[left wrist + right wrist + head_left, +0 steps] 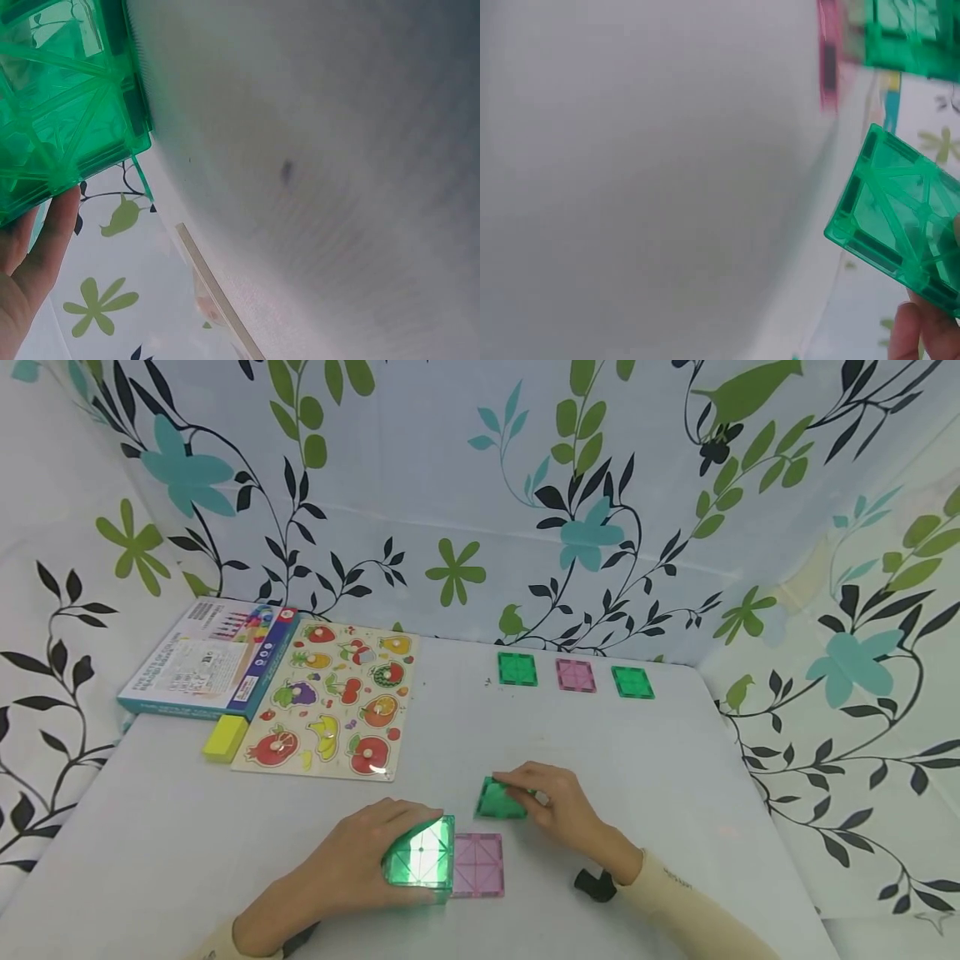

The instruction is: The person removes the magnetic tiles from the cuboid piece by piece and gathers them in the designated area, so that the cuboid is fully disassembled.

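My left hand (352,856) grips a green magnetic tile piece (420,852) by its edges, fingers on the far side and thumb on the near side. In the left wrist view this green piece (67,97) shows see-through ribs, and more than one layer seems to overlap. A pink magnetic tile (478,865) borders it on the right; whether they are joined I cannot tell. My right hand (558,806) pinches a single green tile (497,799) just beyond the pink one. The right wrist view shows this green tile (900,214) tilted, apart from the other green piece.
Toward the back right, two green tiles (517,669) (633,682) flank a pink tile (575,676). A fruit puzzle board (337,693) lies at left, beside a boxed set (206,656) and a yellow block (225,738). Patterned cloth (420,485) hangs behind the white table (637,752).
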{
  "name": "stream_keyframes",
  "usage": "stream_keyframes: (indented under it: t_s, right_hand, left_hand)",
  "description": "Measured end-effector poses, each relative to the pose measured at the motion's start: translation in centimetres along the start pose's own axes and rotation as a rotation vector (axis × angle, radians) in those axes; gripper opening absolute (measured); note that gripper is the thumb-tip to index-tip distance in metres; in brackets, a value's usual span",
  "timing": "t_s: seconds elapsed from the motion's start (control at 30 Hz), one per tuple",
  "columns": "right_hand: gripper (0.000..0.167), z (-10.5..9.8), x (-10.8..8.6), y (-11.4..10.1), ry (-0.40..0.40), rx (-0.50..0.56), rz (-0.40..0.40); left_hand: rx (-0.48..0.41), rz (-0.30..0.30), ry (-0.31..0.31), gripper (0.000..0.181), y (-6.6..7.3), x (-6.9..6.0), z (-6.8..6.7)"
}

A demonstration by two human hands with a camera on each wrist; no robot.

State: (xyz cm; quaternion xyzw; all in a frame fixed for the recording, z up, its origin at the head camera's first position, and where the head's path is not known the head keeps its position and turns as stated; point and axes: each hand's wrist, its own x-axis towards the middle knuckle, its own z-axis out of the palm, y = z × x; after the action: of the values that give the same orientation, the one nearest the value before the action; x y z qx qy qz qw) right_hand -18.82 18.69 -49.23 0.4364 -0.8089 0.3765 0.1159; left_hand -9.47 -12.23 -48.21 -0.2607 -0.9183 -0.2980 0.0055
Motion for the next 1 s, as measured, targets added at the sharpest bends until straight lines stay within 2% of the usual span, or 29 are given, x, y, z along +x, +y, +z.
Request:
stream_keyframes:
  t_s: [0.23, 0.37, 0.6, 0.73, 0.87, 1.0]
  right_hand:
    - [0.031, -3.2, 1.2, 2.5, -0.001, -0.018, 0.197]
    - [0.030, -4.2, 2.2, 4.3, -0.018, -0.024, 0.286]
    - [0.030, -4.5, 3.3, 7.8, -0.127, 0.065, 0.477]
    - [0.031, -4.5, 3.8, 9.3, -0.190, 0.065, 0.573]
    - [0.032, -4.3, 4.2, 10.4, -0.253, 0.041, 0.623]
    - [0.032, -3.8, 4.5, 11.4, -0.287, 0.026, 0.628]
  left_hand:
    - [0.000, -0.009, -0.007, 0.080, 0.0, 0.0, 0.0]
    - [-0.008, -0.014, -0.011, 0.080, 0.1, 0.0, -0.1]
    - [0.001, -0.015, -0.010, 0.079, 0.2, 0.0, -0.1]
    - [-0.005, -0.012, -0.013, 0.077, 0.2, 0.1, -0.1]
    - [-0.014, -0.017, -0.025, 0.076, 0.2, 0.1, -0.1]
    - [-0.018, -0.023, -0.023, 0.077, 0.1, 0.0, -0.1]
